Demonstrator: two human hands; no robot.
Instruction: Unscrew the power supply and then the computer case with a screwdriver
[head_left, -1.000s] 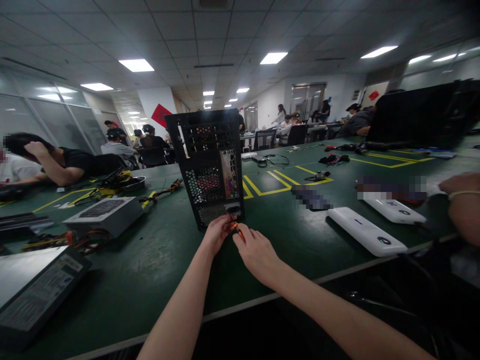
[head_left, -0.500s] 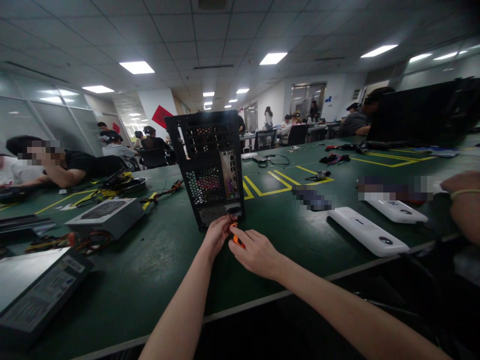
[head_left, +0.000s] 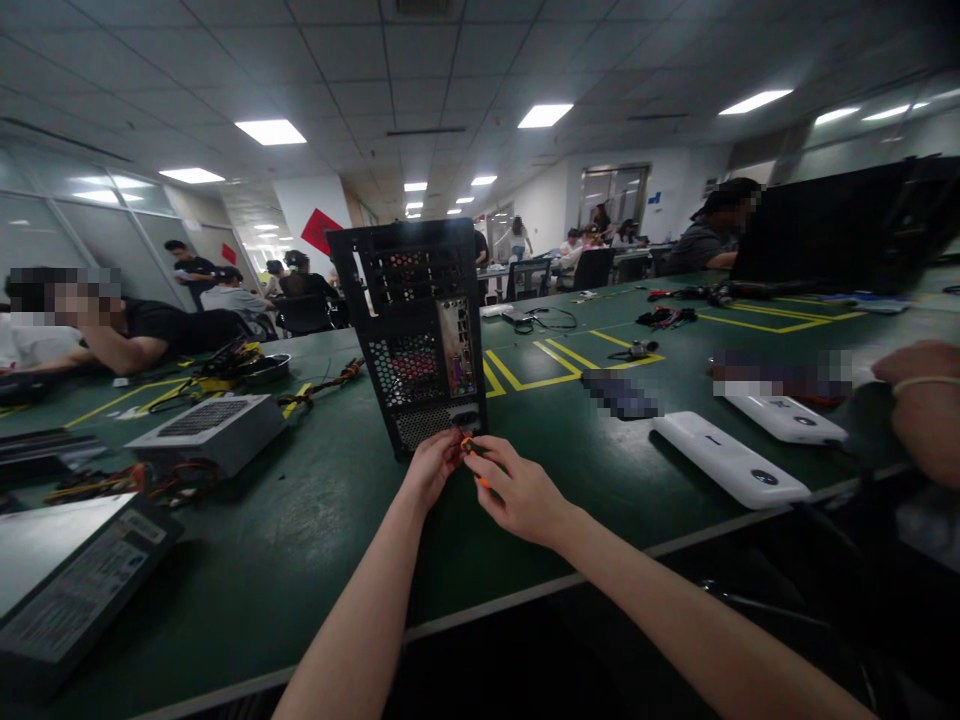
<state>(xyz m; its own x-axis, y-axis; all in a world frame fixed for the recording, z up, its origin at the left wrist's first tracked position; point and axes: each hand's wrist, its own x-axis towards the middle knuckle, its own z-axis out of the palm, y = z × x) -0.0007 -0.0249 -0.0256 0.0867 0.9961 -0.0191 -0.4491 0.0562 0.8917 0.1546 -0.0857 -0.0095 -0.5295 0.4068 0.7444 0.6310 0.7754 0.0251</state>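
Observation:
A black computer case (head_left: 405,310) stands upright on the green table, its back panel with vents and ports facing me. My right hand (head_left: 521,495) grips a screwdriver (head_left: 468,446) with an orange and black handle, fingers curled round it, close to the lower right corner of the back panel. Right beside it, my left hand (head_left: 435,465) is closed in a pinch at the bottom of the panel, by the screwdriver's front end. What the left fingers hold is too small and hidden to make out. The screwdriver's tip is hidden too.
On the left lie a grey power supply (head_left: 210,430) with cables and a larger metal box (head_left: 67,580). To the right are a pixelated dark object (head_left: 621,393) and two white devices (head_left: 727,460). Another person's hand (head_left: 922,400) rests at the right edge. Other people sit further back.
My right fingers have loosened and shifted on the screwdriver handle, whose orange part now shows at a different angle. My left hand stays at the case's lower back.

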